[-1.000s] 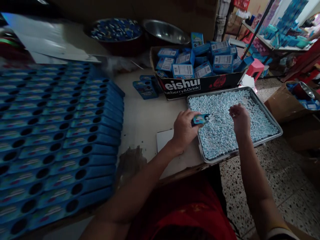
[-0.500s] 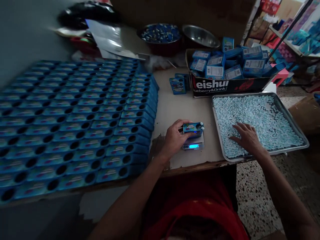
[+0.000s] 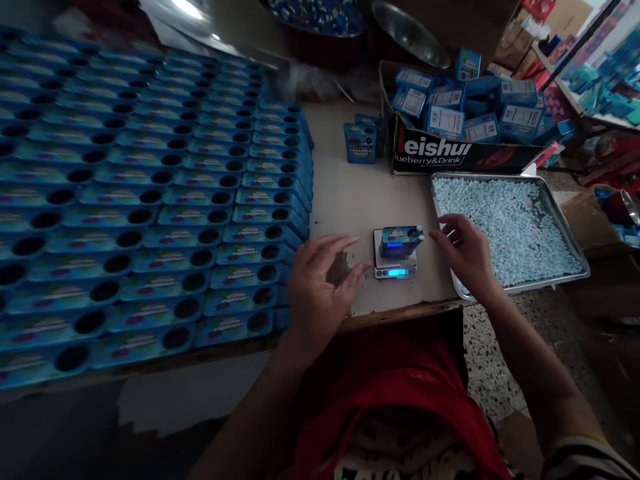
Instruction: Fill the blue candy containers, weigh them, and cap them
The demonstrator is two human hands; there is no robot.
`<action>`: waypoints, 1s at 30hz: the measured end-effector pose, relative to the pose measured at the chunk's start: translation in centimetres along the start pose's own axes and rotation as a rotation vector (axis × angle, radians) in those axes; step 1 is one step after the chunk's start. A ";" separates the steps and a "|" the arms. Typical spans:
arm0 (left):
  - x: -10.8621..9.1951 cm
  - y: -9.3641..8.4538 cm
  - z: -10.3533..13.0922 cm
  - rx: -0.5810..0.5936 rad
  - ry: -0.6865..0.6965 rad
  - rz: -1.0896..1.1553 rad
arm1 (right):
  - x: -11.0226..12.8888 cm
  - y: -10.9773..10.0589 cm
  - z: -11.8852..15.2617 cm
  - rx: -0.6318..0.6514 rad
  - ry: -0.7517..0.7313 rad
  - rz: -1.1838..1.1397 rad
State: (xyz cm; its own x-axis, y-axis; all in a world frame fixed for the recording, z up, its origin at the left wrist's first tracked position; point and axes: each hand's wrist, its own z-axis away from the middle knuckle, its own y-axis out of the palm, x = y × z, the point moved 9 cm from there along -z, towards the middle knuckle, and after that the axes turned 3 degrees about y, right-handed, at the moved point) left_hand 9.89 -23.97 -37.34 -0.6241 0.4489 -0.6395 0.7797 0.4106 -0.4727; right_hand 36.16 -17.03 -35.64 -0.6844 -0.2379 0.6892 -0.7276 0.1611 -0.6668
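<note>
A small blue candy box (image 3: pixel 397 241) stands on a little digital scale (image 3: pixel 381 261) with a lit blue display. Small pale pieces show at the box's right top edge. My left hand (image 3: pixel 323 280) is left of the scale, thumb and fingers spread apart with nothing between them. Just right of the box is my right hand (image 3: pixel 465 253), its fingers curled in toward the thumb; whatever they hold, if anything, is too small to make out. Behind that hand lies a metal tray (image 3: pixel 575 250) of pale blue and white candy pieces.
Rows of blue boxes with dark round openings (image 3: pixel 195 237) cover the left of the table. Two blue boxes (image 3: pixel 360 143) stand behind the scale. A black carton (image 3: pixel 465 153) full of blue boxes is at the back right, near metal bowls (image 3: pixel 410 33).
My left hand has let go of the box and moved left, opening. My right hand has left the tray and come beside the box, fingers curling. The camera view has shifted.
</note>
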 end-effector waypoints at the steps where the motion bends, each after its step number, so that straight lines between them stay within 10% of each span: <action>1: -0.3 -0.9 0.4 -0.011 0.014 -0.020 | 0.3 0.2 -0.1 0.004 -0.003 0.012; 10: 0.0 -3.0 1.2 -0.048 0.023 -0.060 | 1.4 2.3 -1.3 0.061 -0.009 0.252; 30: 1.4 1.4 1.4 0.126 -0.013 0.018 | 2.2 4.0 -2.1 0.056 -0.045 0.468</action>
State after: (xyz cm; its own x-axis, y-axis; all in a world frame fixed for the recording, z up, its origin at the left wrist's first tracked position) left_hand 10.23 -23.86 -39.74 -0.6097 0.4445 -0.6562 0.7916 0.2992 -0.5328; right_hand 31.64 -14.91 -36.23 -0.9345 -0.1938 0.2988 -0.3369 0.2093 -0.9180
